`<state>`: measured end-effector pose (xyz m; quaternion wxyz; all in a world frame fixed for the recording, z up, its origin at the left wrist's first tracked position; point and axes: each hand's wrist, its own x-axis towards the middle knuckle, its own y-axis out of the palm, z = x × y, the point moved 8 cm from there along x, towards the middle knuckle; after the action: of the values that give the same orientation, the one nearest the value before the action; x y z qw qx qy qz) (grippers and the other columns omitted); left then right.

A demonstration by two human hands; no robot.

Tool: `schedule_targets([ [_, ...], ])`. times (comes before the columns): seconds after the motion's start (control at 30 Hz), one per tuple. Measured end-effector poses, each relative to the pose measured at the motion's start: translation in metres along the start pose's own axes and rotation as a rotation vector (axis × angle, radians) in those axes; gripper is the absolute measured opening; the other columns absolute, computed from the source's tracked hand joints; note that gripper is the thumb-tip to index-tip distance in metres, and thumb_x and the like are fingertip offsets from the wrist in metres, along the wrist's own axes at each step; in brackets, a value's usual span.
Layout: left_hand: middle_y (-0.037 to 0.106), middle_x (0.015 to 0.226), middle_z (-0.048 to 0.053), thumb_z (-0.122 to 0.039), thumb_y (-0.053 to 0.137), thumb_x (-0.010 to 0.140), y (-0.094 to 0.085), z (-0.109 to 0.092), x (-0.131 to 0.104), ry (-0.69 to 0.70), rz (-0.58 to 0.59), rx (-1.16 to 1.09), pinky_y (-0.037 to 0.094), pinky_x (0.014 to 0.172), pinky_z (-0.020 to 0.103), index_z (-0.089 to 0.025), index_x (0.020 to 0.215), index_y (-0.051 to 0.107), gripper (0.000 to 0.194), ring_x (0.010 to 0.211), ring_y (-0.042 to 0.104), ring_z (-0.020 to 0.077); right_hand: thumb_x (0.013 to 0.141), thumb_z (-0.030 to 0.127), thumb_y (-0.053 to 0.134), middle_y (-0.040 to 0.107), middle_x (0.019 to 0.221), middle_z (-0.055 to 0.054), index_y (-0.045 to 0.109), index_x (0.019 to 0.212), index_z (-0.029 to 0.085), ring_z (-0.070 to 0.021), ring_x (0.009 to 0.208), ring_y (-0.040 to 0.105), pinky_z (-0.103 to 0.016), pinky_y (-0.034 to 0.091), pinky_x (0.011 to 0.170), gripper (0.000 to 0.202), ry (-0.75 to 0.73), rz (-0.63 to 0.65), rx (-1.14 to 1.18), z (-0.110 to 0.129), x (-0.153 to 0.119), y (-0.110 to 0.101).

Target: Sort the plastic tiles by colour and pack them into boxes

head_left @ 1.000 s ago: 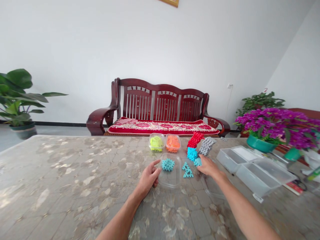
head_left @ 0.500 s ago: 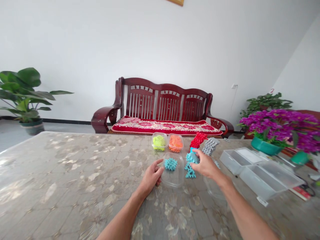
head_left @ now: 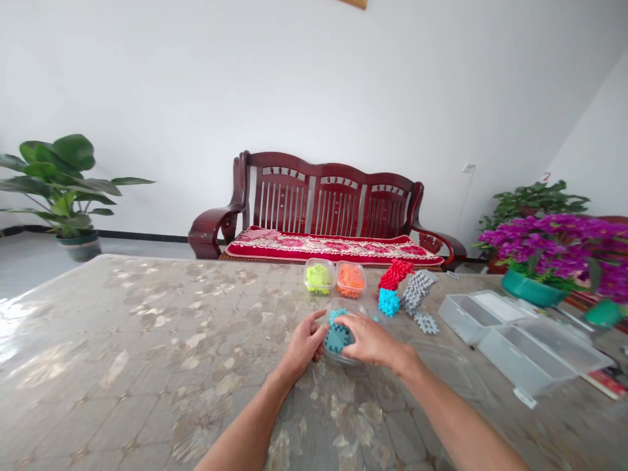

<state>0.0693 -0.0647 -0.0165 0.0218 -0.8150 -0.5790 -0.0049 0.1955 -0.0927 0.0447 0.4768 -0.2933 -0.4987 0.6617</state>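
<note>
A clear plastic container (head_left: 360, 305) stands on the table before me, with teal notched interlocking tiles (head_left: 337, 339) inside it. My left hand (head_left: 305, 340) rests against its left side, index finger and thumb apart at the rim. Over the container, my right hand (head_left: 370, 337) has its thumb and fingers around some of the teal tiles; its palm and wrist hide the container's right part. Behind the right hand lie a bright blue pile of tiles (head_left: 388, 302), a red pile (head_left: 395, 275) and a grey pile (head_left: 418, 291).
Two small clear containers hold yellow-green tiles (head_left: 318, 277) and orange tiles (head_left: 350, 279). To the right are a clear lid (head_left: 454, 366), a divided plastic box (head_left: 520, 353) and a purple flower pot (head_left: 532, 288). A wooden bench (head_left: 338, 196) stands beyond the table.
My right hand has moved left from the tile piles to the container, bringing teal tiles with it. The teal tiles beside the blue pile have left the table. My left hand stays at the container.
</note>
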Motion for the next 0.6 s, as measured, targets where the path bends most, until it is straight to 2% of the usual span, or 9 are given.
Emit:
schedule_targets([
  [0.2,0.048,0.060,-0.009,-0.037,0.060,0.077,0.003,-0.002,0.000,0.024,0.041,-0.009,0.035,0.039,0.019,-0.013,0.134,0.045,0.064,0.041,0.044,0.0076,0.073,0.018,0.062,0.071,0.104,-0.004,0.072,0.098,0.022,-0.0205,0.102,0.062,-0.032,0.044,0.091,0.027,-0.011,-0.013,0.007,-0.001,-0.002,-0.001],
  [0.27,0.049,0.066,-0.009,-0.030,0.064,0.072,0.004,-0.003,0.000,0.049,0.057,-0.019,0.035,0.040,0.018,-0.015,0.134,0.045,0.066,0.044,0.044,0.0056,0.077,0.017,0.058,0.072,0.102,-0.004,0.072,0.097,0.021,-0.0191,0.100,0.062,-0.031,0.044,0.091,0.025,0.015,-0.086,0.008,-0.007,0.001,-0.009],
  [0.33,0.050,0.070,-0.009,-0.026,0.064,0.069,0.003,-0.002,0.002,0.059,0.046,-0.039,0.033,0.040,0.017,-0.016,0.133,0.045,0.067,0.044,0.043,0.0039,0.081,0.015,0.053,0.069,0.111,-0.006,0.070,0.106,0.020,-0.0200,0.107,0.059,-0.033,0.042,0.097,0.031,0.063,-0.219,-0.037,-0.017,0.003,-0.023],
  [0.4,0.052,0.073,-0.007,-0.028,0.064,0.070,-0.003,0.001,0.005,0.050,-0.007,-0.076,0.033,0.040,0.017,-0.015,0.134,0.044,0.068,0.045,0.043,0.0034,0.083,0.014,0.051,0.065,0.123,-0.009,0.066,0.117,0.017,-0.0220,0.115,0.055,-0.036,0.038,0.103,0.037,0.111,-0.294,-0.101,-0.027,0.005,-0.032],
  [0.47,0.057,0.078,-0.005,-0.034,0.066,0.071,-0.013,0.003,0.009,0.033,-0.092,-0.119,0.035,0.041,0.017,-0.014,0.134,0.043,0.069,0.047,0.045,0.0039,0.085,0.015,0.049,0.063,0.126,-0.010,0.064,0.119,0.016,-0.0224,0.117,0.054,-0.036,0.037,0.104,0.037,0.155,-0.276,-0.136,-0.037,0.006,-0.032],
  [0.6,0.065,0.093,0.003,-0.041,0.074,0.068,-0.043,0.003,0.016,0.029,-0.287,-0.206,0.045,0.051,0.018,-0.014,0.131,0.045,0.075,0.057,0.056,0.0065,0.087,0.016,0.047,0.068,0.111,-0.010,0.069,0.108,0.018,-0.0208,0.107,0.060,-0.031,0.042,0.097,0.031,0.260,-0.263,-0.139,-0.050,-0.001,-0.026],
])
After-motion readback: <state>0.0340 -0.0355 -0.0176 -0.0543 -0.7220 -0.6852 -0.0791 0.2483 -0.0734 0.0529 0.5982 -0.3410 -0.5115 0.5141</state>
